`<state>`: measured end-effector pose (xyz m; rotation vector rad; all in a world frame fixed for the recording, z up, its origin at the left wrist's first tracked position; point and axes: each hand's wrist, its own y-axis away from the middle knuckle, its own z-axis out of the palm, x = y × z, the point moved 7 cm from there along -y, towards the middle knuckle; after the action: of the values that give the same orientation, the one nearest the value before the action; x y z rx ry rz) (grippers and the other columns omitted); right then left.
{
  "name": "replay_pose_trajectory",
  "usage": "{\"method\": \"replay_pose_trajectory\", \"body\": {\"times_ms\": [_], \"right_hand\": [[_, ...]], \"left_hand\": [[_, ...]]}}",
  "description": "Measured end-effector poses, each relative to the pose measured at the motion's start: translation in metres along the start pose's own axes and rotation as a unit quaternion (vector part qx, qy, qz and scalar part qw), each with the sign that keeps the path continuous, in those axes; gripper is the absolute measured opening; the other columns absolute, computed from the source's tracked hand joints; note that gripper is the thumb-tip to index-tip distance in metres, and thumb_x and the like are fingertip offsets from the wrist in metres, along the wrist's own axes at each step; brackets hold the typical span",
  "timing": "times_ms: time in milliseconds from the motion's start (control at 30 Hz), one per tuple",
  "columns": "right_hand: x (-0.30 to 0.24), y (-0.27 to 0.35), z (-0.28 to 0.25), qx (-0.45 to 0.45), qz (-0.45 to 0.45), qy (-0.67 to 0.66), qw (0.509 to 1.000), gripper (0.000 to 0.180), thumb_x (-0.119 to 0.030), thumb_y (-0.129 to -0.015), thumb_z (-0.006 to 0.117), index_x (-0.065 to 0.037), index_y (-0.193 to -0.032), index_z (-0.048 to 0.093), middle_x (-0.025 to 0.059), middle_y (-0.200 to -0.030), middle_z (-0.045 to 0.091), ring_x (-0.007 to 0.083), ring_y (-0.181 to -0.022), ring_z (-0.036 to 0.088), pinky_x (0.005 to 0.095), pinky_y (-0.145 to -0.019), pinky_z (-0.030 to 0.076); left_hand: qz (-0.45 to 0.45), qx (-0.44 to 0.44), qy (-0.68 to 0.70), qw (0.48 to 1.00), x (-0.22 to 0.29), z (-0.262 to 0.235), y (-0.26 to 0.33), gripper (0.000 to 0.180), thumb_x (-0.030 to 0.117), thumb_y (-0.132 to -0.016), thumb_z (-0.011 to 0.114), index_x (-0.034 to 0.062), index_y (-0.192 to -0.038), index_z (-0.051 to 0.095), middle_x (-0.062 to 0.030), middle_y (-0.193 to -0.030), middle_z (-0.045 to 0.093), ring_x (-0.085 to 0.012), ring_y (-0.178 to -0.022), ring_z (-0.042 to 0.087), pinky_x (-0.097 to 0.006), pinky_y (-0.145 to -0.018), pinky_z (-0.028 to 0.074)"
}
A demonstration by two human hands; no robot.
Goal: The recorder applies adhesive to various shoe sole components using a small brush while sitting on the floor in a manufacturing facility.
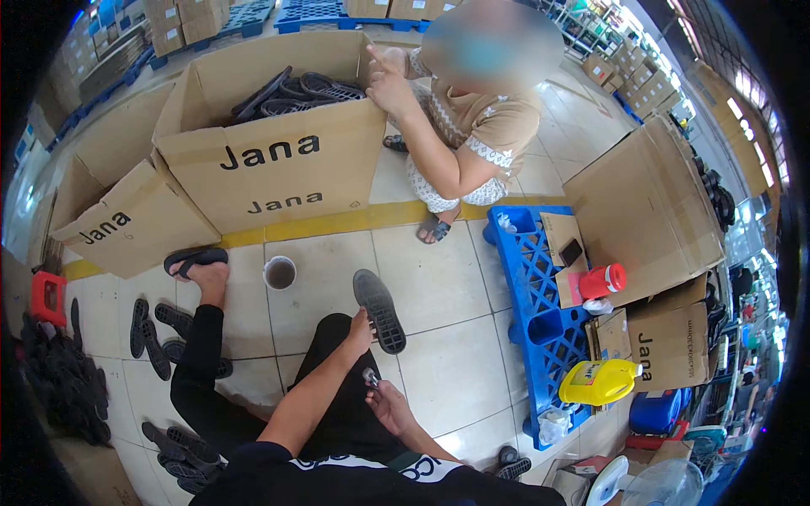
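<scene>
Your left hand (360, 331), near the centre of the frame, grasps the edge of a dark grey shoe sole (384, 316), fingers and thumb closed on its lower left side. The sole slants in mid-frame, with its gridded, hollowed face showing toward the lower end. Just below and to the right, your right hand (391, 407) grips a small metal tool (369, 377), pinched at the fingertips; its exact kind is too small to make out. The tool is near the sole but apart from it.

Left of the sole, a white cup (279, 273) of brownish liquid stands on the tiled floor (447, 354). At the left and lower left of the frame, more dark soles (150, 341) lie in loose groups beside your black-trousered leg (198, 363), near a heap of black pieces (63, 384) and a red plastic stool (48, 297).

At the upper left, a large cardboard box (337, 190) holds a pile of soles (308, 88), with a smaller box (164, 228) next to it. At the top centre, a co-worker (481, 135) squats with both hands raised by the box's corner. On the right, a blue pallet (540, 270) bears a phone (571, 252), a red-lidded container (603, 281) and a yellow jug (595, 384).
</scene>
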<state>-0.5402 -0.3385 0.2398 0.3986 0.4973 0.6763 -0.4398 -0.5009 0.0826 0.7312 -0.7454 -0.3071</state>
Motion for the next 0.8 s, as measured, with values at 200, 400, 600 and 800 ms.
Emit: {"method": "replay_pose_trajectory", "body": {"times_ms": [200, 400, 600, 800], "right_hand": [[0.001, -0.002, -0.003, 0.001, -0.011, -0.028, 1.000, 0.018, -0.017, -0.098, 0.053, -0.002, -0.108, 0.058, 0.0107, -0.110, 0.064, 0.0164, -0.090, 0.063, 0.0300, -0.086, 0.054], [0.000, -0.005, -0.006, 0.019, -0.015, -0.032, 0.999, 0.018, -0.015, -0.098, 0.052, -0.002, -0.108, 0.058, 0.0107, -0.109, 0.064, 0.0163, -0.090, 0.063, 0.0296, -0.086, 0.054], [0.009, -0.009, -0.009, 0.035, 0.016, -0.021, 0.999, 0.016, -0.014, -0.099, 0.049, -0.002, -0.109, 0.055, 0.0111, -0.107, 0.065, 0.0153, -0.086, 0.063, 0.0290, -0.083, 0.055], [0.020, -0.012, 0.000, 0.027, 0.042, -0.039, 0.998, 0.016, -0.012, -0.099, 0.047, -0.001, -0.109, 0.055, 0.0120, -0.106, 0.065, 0.0145, -0.081, 0.064, 0.0270, -0.079, 0.057]], "left_hand": [[0.010, -0.004, -0.045, 0.999, 0.010, -0.004, -0.027, 0.055, 0.056, -0.098, 0.032, 0.0105, -0.127, 0.048, -0.0095, -0.139, 0.045, -0.0299, -0.131, 0.036, -0.071, -0.101, 0.020], [-0.039, 0.027, 0.099, 0.994, 0.027, -0.060, -0.006, 0.065, 0.044, -0.100, 0.043, 0.0072, -0.147, 0.019, -0.0234, -0.147, 0.032, -0.0373, -0.135, 0.031, -0.056, -0.111, 0.023], [0.403, 0.153, -0.576, 0.695, 0.056, -0.092, 0.098, 0.065, 0.041, -0.088, 0.064, 0.0013, -0.135, 0.041, -0.0219, -0.132, 0.048, -0.0341, -0.125, 0.046, -0.041, -0.103, 0.037], [0.216, 0.101, -0.423, 0.874, 0.037, -0.164, 0.084, 0.075, 0.054, -0.082, 0.065, -0.0010, -0.130, 0.049, -0.0265, -0.128, 0.052, -0.0394, -0.123, 0.047, -0.045, -0.104, 0.036]]}}
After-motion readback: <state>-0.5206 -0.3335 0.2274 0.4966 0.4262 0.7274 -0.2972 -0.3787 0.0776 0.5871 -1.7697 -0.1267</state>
